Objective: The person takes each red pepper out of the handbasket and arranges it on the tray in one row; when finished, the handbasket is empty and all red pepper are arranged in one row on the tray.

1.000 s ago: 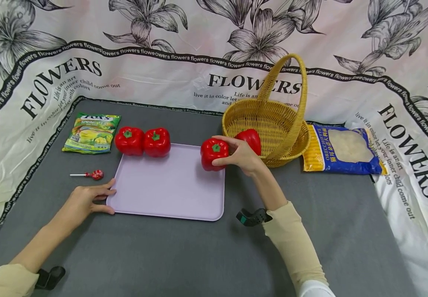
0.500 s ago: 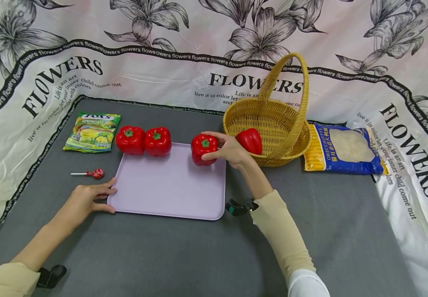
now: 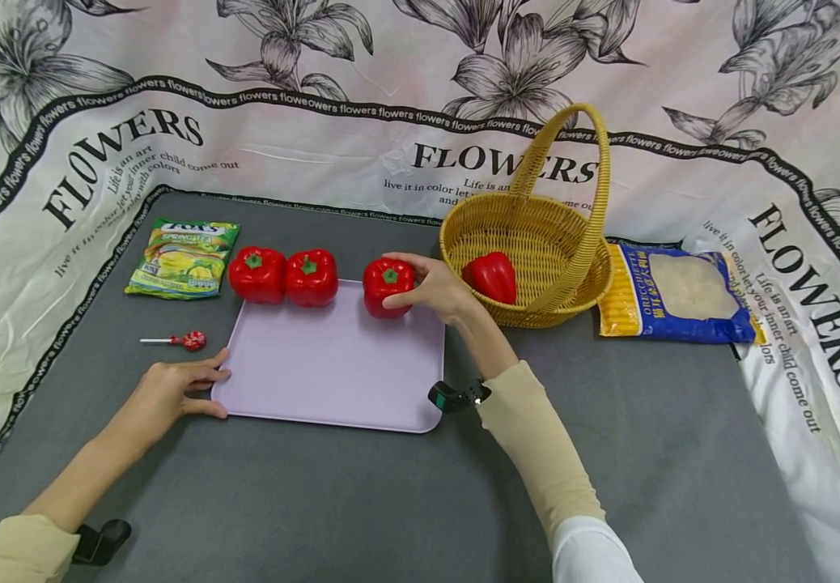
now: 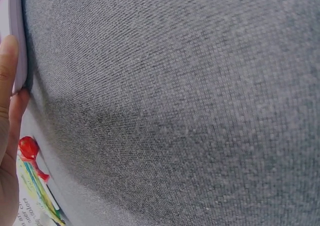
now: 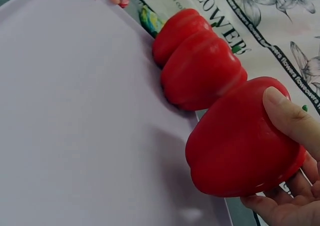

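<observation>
My right hand (image 3: 430, 287) grips a red bell pepper (image 3: 382, 298) between thumb and fingers over the back right part of the lilac tray (image 3: 333, 364). In the right wrist view this bell pepper (image 5: 235, 146) is tilted, and its shadow falls on the tray. Two more red bell peppers (image 3: 256, 275) stand side by side at the tray's back left edge. My left hand (image 3: 172, 389) holds the tray's left edge near the front corner, thumb and fingers apart. Another red bell pepper (image 3: 493, 278) lies in the yellow wicker basket (image 3: 573, 279).
A wrapped lollipop (image 3: 190, 340) lies left of the tray, and a green-yellow candy bag (image 3: 185, 259) behind it. Right of the basket rests a blue and yellow pasta bag (image 3: 682, 295). A flower-printed cloth (image 3: 318, 158) rises behind the grey table surface (image 3: 303, 502).
My right hand has carried its bell pepper leftward and slightly back, toward the two at the tray's rear edge. The left hand has stayed at the tray.
</observation>
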